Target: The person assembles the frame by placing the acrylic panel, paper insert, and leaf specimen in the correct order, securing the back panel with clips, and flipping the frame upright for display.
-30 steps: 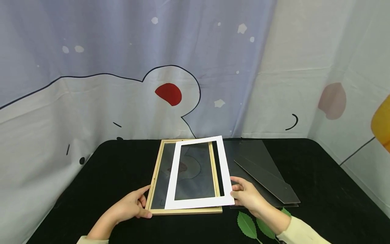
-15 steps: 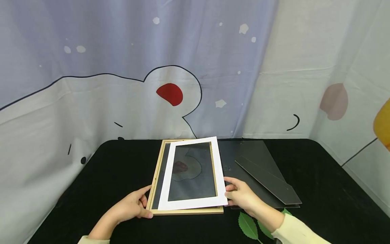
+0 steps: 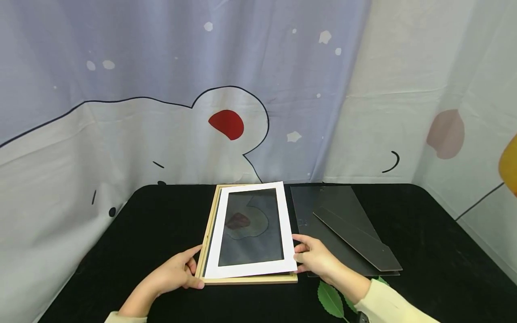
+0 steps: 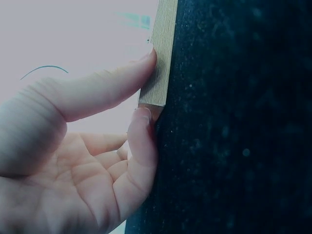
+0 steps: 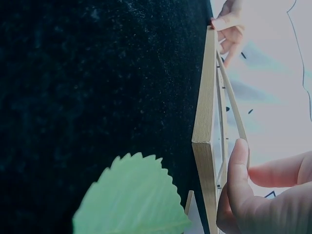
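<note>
A light wooden picture frame (image 3: 250, 281) lies on the black table, a glossy pane (image 3: 250, 237) inside it reflecting the curtain. At its near left corner my left hand (image 3: 175, 271) pinches the wood, thumb on the front side and fingers along the left side; the left wrist view shows the thumb on the frame's edge (image 4: 163, 58). My right hand (image 3: 317, 260) holds the right edge of a white mat board (image 3: 250, 270) between thumb and fingers. The mat (image 5: 235, 105) overlaps the frame, slightly askew, its right side raised in the right wrist view.
Right of the frame lies a dark backing board (image 3: 323, 202) with a tapered stand flap (image 3: 359, 240) on it. Green leaves (image 3: 330, 299) rest under the right forearm. A printed curtain (image 3: 161, 134) hangs behind the table.
My right hand has moved left with the white mat board, which now covers more of the wooden frame. The left hand keeps its grip on the corner.
</note>
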A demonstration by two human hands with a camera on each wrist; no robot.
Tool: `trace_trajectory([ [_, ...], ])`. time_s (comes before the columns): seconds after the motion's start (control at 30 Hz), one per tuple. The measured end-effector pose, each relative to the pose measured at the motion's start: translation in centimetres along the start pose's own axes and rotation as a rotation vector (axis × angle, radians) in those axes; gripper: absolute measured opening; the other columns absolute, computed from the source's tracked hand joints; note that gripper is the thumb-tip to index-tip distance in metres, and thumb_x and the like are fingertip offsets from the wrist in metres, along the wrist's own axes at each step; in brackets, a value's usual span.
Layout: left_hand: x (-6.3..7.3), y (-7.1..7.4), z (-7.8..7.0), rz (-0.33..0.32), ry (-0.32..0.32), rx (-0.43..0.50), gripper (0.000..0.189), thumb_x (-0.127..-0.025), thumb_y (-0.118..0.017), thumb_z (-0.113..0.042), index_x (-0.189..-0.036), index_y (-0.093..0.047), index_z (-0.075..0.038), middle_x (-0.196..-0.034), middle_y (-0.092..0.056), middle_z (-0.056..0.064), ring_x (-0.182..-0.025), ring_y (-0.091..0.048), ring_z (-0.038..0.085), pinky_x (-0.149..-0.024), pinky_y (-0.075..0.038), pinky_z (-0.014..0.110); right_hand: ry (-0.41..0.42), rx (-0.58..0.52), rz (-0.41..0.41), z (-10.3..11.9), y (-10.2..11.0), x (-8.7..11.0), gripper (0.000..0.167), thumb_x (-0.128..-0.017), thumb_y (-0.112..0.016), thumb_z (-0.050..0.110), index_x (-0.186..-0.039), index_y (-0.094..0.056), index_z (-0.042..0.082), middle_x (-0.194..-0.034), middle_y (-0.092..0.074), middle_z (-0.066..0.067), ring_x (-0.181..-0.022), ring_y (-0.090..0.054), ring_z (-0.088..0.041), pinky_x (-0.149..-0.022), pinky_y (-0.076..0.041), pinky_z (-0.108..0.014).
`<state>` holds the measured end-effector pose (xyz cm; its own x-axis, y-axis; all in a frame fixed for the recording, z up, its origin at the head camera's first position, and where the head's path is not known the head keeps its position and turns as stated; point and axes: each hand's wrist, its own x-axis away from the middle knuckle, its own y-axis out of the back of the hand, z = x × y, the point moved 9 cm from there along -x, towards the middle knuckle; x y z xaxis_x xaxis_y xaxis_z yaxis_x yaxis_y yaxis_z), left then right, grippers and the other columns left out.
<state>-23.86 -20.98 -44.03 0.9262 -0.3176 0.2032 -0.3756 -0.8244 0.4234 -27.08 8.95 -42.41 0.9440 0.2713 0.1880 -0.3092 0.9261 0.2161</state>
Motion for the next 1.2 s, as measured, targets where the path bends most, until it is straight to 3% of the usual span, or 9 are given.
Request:
trace_trajectory([
  [0.47,0.0,0.0,0.0,0.002,0.0,-0.006,0.1,-0.065,-0.083,0.001,-0.145,-0.024,0.014,-0.078,-0.047,0.009,-0.057,-0.046,0.017,-0.052,-0.044,0.028,0.019,-0.024,0.048,0.2,-0.8,-0.1,0.06,-0.083,-0.052,-0.014,-0.139,-0.032,-0.017,-0.091,-0.047,-0.014,-0.067,-0.054,-0.02,-0.061,-0.057,-0.036],
  [1.2,-0.2,0.0,0.3,0.006,0.009,-0.006,0.102,-0.065,-0.084,0.001,-0.145,-0.023,0.015,-0.079,-0.047,0.009,-0.055,-0.045,0.015,-0.052,-0.043,0.028,0.016,-0.002,0.05,-0.3,-1.0,-0.6,0.059,-0.081,-0.053,-0.016,-0.138,-0.036,-0.017,-0.088,-0.045,-0.012,-0.066,-0.05,-0.02,-0.059,-0.057,-0.036],
])
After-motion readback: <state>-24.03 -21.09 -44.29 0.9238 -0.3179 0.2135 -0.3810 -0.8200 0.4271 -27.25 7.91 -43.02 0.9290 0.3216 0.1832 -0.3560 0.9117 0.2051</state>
